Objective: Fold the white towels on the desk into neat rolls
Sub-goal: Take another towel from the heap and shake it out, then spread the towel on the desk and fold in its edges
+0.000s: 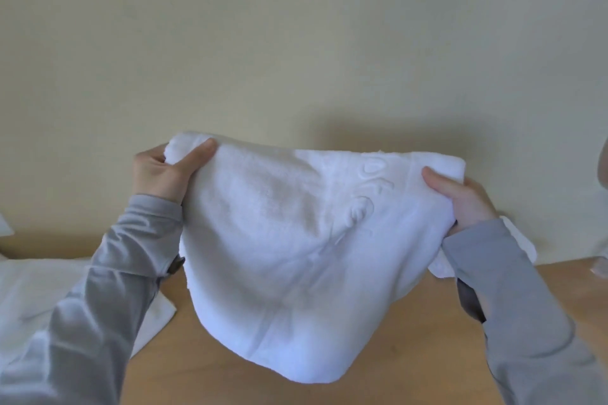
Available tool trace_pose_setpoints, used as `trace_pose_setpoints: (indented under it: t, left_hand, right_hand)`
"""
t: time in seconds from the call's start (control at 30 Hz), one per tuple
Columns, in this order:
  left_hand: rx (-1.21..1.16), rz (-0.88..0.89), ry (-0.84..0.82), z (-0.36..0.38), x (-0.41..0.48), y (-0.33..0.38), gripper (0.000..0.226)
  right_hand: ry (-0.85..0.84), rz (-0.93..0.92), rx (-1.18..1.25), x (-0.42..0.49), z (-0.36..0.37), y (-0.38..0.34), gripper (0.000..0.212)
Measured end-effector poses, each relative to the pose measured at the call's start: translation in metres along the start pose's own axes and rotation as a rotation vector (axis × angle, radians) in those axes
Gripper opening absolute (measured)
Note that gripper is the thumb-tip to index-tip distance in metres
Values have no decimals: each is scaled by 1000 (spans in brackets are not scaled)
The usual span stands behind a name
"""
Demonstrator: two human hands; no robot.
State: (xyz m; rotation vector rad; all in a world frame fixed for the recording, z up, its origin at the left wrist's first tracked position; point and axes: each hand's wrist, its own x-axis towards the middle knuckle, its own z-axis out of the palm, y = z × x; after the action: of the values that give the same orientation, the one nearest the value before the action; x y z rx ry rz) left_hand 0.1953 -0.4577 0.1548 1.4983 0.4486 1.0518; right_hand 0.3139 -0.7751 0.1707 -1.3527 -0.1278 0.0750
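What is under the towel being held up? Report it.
Bare wooden desk shows below the white towel; the desk surface behind its hanging cloth is hidden.

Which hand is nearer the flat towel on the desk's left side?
Left. The left hand grips the raised towel nearest the flat towel; the right hand grips the opposite end, farther away.

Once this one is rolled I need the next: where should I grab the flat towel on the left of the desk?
Probably by the right corner of the flat towel, reached from the right across the bare desk. That corner lies flat and exposed on the wood, while the left sleeve covers its middle. The left hand and right hand grip the held towel.
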Motion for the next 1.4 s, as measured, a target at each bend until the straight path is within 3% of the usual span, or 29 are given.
trace_pose_setpoints:
  t: [0.1, 0.17, 0.2, 0.3, 0.43, 0.53, 0.73, 0.8, 0.9, 1.0, 1.13, 1.27, 1.4]
  left_hand:
    - [183, -59, -73, 49, 13, -20, 38]
    - [409, -153, -219, 80, 16, -50, 30]
    - [522, -204, -318, 92, 15, -73, 34]
    - [777, -313, -522, 111, -3, -152, 74]
    - [914, -485, -607, 102, -56, -233, 80]
    - [818, -647, -518, 77, -101, -270, 72]
    - [791, -1057, -91, 35, -164, -301, 79]
    - [768, -1142, -52, 33, -171, -307, 80]
    - [623, -1255, 28, 43, -164, -316, 82]
    - [512, -1384, 81, 57, -154, -324, 86]
    - [540, -1307, -37, 68, -149, -331, 67]
    - [528, -1068, -51, 74, -148, -324, 48]
    - [580, -870, -95, 75, -129, -303, 44]
  right_hand:
    - [114, 85, -10, 19, -30, 40, 36]
    - [239, 189, -65, 33, -44, 84, 52]
    - [300, 255, -102, 37, -50, 108, 59]
    - [383, 529, -167, 39, -68, 190, 72]
    - [318, 755, -64, 39, -96, 275, 56]
    - [402, 812, 92, 40, -101, 290, 45]
    - [439, 823, -55, 50, -96, 291, 70]
    - [449, 823, -79, 49, -95, 295, 72]
    - [436, 851, -35, 53, -100, 298, 67]
    - [378, 887, 130, 63, -109, 294, 50]
    - [353, 951, 189, 84, -122, 286, 47]
    - [398, 1060, -25, 111, -122, 284, 40]
    - [326, 967, -248, 135, -112, 272, 68]
